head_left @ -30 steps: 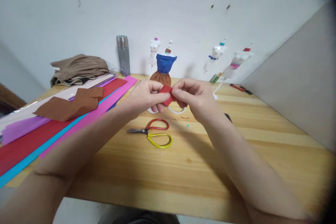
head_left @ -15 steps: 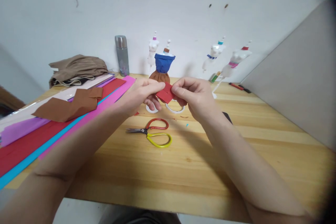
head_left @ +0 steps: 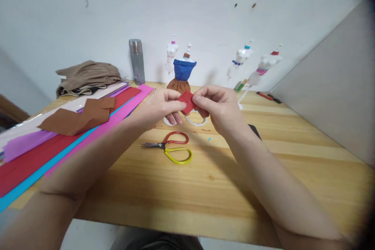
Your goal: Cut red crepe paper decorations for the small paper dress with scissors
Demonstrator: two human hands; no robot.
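Note:
A small piece of red paper [head_left: 186, 101] is pinched between my two hands above the table. My left hand [head_left: 164, 105] grips its left side between thumb and fingers. On the opposite side, my right hand [head_left: 215, 103] holds the edge with thumb and forefinger. Just behind the hands stands a small dress form [head_left: 184, 71] wearing a blue bodice and a gathered brown skirt; its lower part is hidden by the hands. Scissors [head_left: 166, 147] with one red and one yellow handle lie on the table below the hands, blades pointing left.
Coloured sheets [head_left: 70, 144] cover the left side, with a brown piece [head_left: 79, 119] on top. Folded brown cloth [head_left: 89, 76] and a grey flask [head_left: 136, 62] stand behind. White dress forms [head_left: 171, 52], [head_left: 265, 64] line the wall. A dark flat object [head_left: 254, 131] lies beyond my right forearm.
My left thumb has shifted lower on the red paper, and the paper has turned slightly between my fingers. My right hand keeps its pinch, and the scissors lie where they were.

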